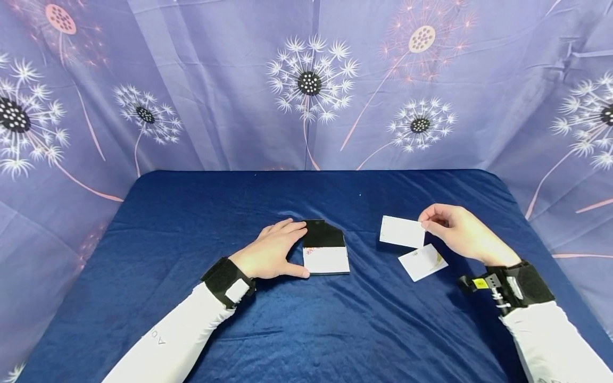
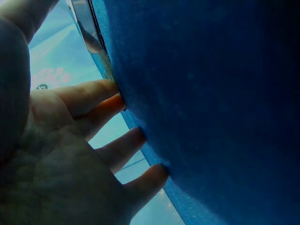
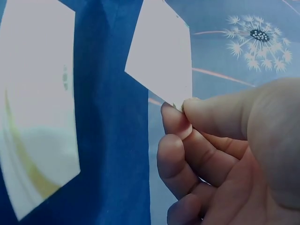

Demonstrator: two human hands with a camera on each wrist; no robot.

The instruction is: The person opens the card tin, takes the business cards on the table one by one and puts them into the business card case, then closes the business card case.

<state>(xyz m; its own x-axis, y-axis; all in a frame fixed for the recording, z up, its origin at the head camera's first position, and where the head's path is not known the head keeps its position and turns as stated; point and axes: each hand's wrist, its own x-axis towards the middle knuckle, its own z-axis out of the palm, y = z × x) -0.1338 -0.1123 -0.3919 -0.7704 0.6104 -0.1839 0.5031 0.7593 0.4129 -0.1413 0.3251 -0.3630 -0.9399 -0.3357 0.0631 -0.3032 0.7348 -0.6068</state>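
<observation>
A white card [image 1: 402,232] is pinched at its right edge between the thumb and fingers of my right hand [image 1: 447,230]. In the right wrist view the held card [image 3: 161,51] stands tilted above the cloth. Just below it in the head view lies a second white card [image 1: 423,262] with a gold curve near one end. Left of centre, my left hand [image 1: 274,252] spreads its fingers along the left side of a black card case [image 1: 323,234], thumb at the near corner. White cards [image 1: 327,260] with a red print at one corner fill the case's near half.
A dark blue cloth [image 1: 287,330] with soft wrinkles covers the table. Behind it and at both sides hangs a lilac curtain [image 1: 230,80] with dandelion prints. Straps with small devices sit on both wrists.
</observation>
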